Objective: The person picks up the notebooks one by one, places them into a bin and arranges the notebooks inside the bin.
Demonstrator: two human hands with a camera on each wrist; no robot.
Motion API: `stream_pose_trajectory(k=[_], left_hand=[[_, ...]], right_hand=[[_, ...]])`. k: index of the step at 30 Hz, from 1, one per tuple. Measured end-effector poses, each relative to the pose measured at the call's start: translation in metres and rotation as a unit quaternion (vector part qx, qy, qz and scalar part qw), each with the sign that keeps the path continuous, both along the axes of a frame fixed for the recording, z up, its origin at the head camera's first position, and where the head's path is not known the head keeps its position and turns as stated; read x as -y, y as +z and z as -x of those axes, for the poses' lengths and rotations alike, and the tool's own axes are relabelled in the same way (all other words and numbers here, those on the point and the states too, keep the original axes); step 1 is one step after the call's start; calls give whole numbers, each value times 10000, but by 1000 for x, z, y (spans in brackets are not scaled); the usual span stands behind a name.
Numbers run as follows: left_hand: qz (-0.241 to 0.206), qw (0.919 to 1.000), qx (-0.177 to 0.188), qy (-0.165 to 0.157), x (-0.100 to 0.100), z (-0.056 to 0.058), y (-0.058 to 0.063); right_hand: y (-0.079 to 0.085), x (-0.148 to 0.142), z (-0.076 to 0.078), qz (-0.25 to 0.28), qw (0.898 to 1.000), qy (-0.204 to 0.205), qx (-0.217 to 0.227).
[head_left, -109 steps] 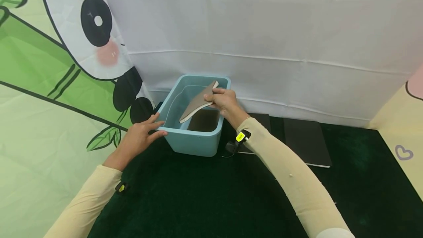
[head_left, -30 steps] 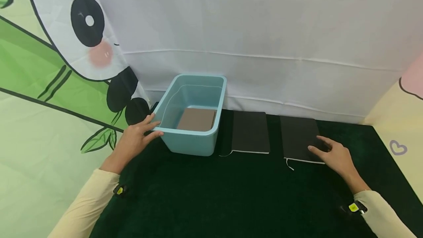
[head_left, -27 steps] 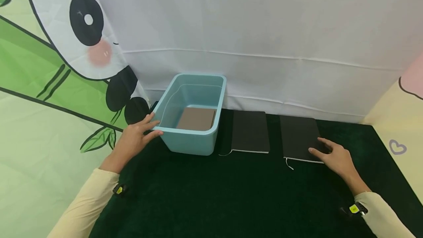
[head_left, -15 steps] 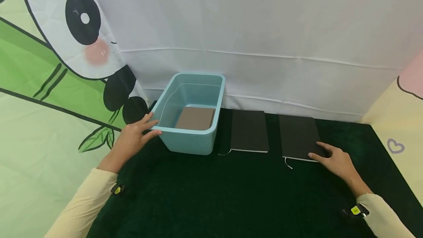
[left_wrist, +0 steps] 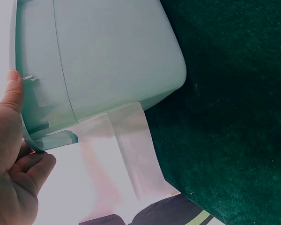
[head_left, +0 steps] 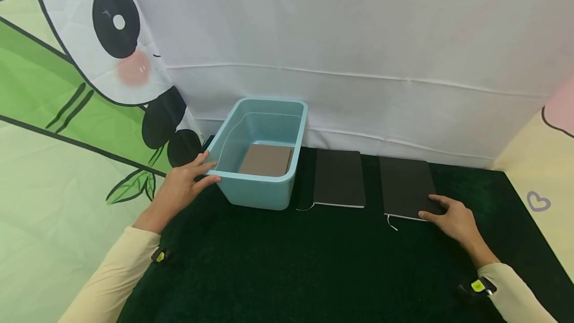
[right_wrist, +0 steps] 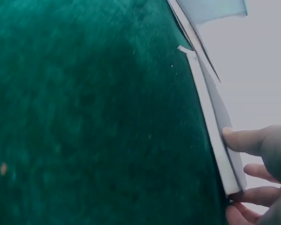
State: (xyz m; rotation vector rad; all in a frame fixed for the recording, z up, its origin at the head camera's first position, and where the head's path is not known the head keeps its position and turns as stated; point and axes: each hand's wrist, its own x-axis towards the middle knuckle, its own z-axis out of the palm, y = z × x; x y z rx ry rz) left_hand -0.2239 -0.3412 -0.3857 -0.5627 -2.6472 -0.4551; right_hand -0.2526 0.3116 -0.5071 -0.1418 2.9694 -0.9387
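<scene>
A light-blue plastic bin [head_left: 255,194] stands at the back, left of the middle. My left hand [head_left: 181,183] holds its near-left corner; in the left wrist view the thumb lies along the rim and the other fingers curl at the corner. Inside the bin lies a taupe notebook [head_left: 265,160]. Two black notebooks lie flat to the right of the bin. My right hand [head_left: 455,218] grips the near-right corner of the farther-right notebook [head_left: 405,186]: thumb on the cover, fingers around the side edge. The right wrist view shows that notebook's page edge [right_wrist: 210,117].
The other black notebook [head_left: 339,178] lies between the bin and the held one, its white ribbon trailing on the dark green cloth [head_left: 287,268]. A white fabric backdrop [head_left: 358,39] rises right behind. A panda-print sheet [head_left: 58,178] borders the left side.
The taupe notebook went from my right hand into the bin. My right hand has moved right and come down onto the farther-right black notebook's corner. The left hand stays at the bin.
</scene>
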Motion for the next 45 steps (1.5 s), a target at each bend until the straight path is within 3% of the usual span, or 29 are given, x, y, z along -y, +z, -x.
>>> stream_pose_trajectory(k=[16,25,31,40,45], left_hand=[[23,9998,-171,-75,-1,0,1],[91,9998,-153,-63,-1,0,0],[85,9996,-251,-87,-1,1,0],[103,9996,-253,-85,-1,0,0],[67,9995,-277,-106,0,0,1]], right_hand=[[0,6,-2,592,9967,-541,141],[14,0,4,1150,9861,-526,1074],[24,-2,11,1629,9753,-207,1478],[32,-13,14,2214,9578,-88,1829],[33,-20,14,2894,9369,39,1960]])
